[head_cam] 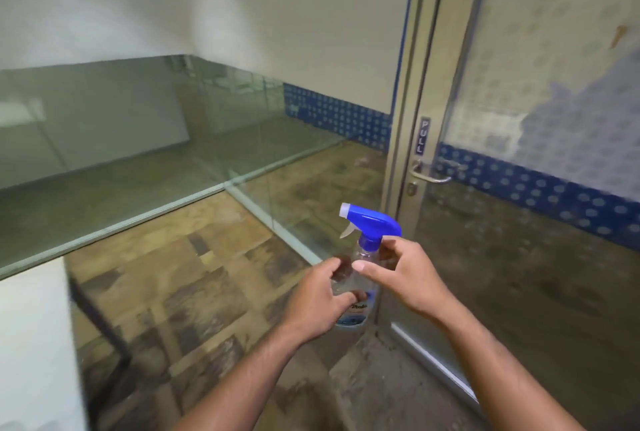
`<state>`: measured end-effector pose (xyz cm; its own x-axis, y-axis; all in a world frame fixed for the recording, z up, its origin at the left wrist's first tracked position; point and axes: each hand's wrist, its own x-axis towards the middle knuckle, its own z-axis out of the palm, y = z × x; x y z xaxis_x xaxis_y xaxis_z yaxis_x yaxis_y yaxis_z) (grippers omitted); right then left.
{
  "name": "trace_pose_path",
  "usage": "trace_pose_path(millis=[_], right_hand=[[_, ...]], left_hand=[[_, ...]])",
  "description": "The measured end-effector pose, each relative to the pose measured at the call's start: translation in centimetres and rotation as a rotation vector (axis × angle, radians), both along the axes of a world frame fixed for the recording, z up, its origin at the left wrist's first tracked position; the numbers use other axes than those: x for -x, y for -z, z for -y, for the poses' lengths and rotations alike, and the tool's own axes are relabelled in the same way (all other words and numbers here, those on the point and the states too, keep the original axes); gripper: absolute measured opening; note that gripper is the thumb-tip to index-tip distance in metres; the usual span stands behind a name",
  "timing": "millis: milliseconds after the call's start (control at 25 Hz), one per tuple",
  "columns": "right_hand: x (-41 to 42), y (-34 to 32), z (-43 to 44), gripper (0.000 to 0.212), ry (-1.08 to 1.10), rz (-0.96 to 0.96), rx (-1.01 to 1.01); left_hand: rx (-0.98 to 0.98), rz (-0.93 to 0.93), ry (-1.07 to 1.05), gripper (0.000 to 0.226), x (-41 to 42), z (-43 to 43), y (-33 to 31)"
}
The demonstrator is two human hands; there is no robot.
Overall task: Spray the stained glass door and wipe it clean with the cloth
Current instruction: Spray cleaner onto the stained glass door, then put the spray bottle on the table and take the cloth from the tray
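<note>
A clear spray bottle (362, 254) with a blue trigger head and white nozzle stands upright in front of me, nozzle pointing left. My left hand (320, 299) grips the bottle's body from the left. My right hand (403, 275) touches the bottle's neck just under the blue head, fingers curled but loose. The glass door (540, 140) fills the right side, its pane smeared and stained, with a band of blue dotted film across it. No cloth is in view.
The door has a metal frame (412, 84), a lever handle (431, 176) and a "PULL" label (423, 135). Glass partition walls (138, 140) run across the left and middle. Brown patterned floor (194, 275) lies below. A white panel (34, 344) stands at the lower left.
</note>
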<state>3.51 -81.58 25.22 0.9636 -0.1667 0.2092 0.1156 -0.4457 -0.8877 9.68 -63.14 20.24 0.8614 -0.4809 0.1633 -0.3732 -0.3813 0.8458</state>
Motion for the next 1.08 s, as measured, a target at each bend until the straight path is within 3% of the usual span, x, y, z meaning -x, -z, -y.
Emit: trace_pose_path(millis=[320,720,880,1080], right_hand=[[-2.4,4.7,-15.2,0.021,-0.264,-0.137,0.096],[-3.4,7.1,-40.8,0.027,-0.502,-0.169,0.141],[-3.4,8.4,-50.8,0.015,-0.609,-0.167,0.185],[-3.0,11.0,-61.9,0.035,-0.739,-0.21,0.212]], left_hand=[[-0.171,-0.074,-0.301,0.049,2.2,-16.7,4.4],[-0.086,-0.095,-0.633,0.055,5.5,-41.2,6.6],[-0.023,-0.1,-0.731,0.058,7.3,-50.7,7.6],[-0.032,-0.114,-0.847,0.059,9.5,-62.0,9.4]])
